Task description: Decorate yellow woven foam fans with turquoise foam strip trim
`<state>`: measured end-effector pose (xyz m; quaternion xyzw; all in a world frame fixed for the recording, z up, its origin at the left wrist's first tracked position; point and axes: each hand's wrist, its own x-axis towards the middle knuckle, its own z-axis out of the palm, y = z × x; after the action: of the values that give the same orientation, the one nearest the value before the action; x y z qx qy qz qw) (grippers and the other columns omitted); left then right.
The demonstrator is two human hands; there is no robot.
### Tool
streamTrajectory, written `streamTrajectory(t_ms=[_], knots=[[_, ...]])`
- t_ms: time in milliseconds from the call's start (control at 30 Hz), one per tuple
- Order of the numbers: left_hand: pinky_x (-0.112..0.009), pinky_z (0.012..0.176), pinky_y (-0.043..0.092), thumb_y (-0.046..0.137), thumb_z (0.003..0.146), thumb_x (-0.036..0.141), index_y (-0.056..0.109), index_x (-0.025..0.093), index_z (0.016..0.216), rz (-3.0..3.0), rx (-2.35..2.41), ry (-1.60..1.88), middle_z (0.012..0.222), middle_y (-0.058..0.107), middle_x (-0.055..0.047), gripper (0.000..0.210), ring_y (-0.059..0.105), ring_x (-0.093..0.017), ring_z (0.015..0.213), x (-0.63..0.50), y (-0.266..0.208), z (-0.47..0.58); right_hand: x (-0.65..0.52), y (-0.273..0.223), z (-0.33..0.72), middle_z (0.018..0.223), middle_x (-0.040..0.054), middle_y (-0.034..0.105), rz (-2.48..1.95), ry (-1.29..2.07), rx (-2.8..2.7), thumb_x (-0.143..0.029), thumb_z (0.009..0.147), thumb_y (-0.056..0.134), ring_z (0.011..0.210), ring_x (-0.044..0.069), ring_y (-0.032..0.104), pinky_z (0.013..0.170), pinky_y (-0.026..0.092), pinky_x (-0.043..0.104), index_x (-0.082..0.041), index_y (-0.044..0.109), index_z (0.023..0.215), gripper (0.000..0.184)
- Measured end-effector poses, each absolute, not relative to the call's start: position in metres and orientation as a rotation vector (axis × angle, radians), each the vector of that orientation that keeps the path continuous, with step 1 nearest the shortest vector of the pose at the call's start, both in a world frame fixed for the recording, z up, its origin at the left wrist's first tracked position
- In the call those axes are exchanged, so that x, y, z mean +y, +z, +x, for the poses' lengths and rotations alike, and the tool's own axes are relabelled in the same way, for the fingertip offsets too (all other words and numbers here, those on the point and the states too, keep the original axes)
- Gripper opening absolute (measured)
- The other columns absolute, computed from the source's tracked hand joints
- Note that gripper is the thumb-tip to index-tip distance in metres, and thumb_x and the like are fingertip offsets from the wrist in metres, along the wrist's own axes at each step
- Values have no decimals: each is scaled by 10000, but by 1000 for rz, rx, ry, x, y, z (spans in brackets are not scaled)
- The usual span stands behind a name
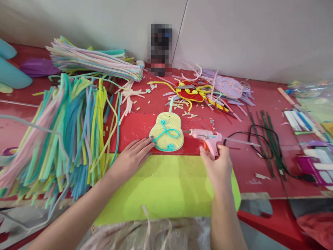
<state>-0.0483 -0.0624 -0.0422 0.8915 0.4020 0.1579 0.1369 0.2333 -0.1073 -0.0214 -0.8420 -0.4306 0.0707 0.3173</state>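
A pale yellow, guitar-shaped pipe-cleaner craft [166, 141] lies flat, with a teal edge, a looped teal pipe cleaner [170, 131] and two small teal flowers on it. My left hand [134, 154] rests with fingers stretched out, its fingertips at the craft's lower left edge, by the end of the teal loop. My right hand [218, 165] is closed around the handle of a pink hot glue gun [205, 134]. The gun's nozzle points left, just beside the craft's right edge. I cannot tell whether the nozzle touches it.
Bundles of coloured pipe cleaners [75, 132] spread across the left side. Behind the craft lie cut scraps [130, 93] and a red-and-yellow pipe-cleaner piece [191, 92]. A black cord [264, 158] and green stems [270, 146] lie right; a lime-green sheet [166, 187] covers the front.
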Motion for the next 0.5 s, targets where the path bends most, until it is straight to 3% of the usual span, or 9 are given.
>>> streamTrajectory(t_ms=[500], knots=[[-459, 1079, 355, 375, 934, 242, 453, 243, 1328, 2430, 1160, 493, 1396, 460, -55, 402, 420, -200, 1287, -61, -42, -50, -103, -36, 308, 725, 26, 589, -2414, 72, -882, -514, 605, 639, 665, 219, 541, 662, 408, 340, -209, 539, 831, 393]])
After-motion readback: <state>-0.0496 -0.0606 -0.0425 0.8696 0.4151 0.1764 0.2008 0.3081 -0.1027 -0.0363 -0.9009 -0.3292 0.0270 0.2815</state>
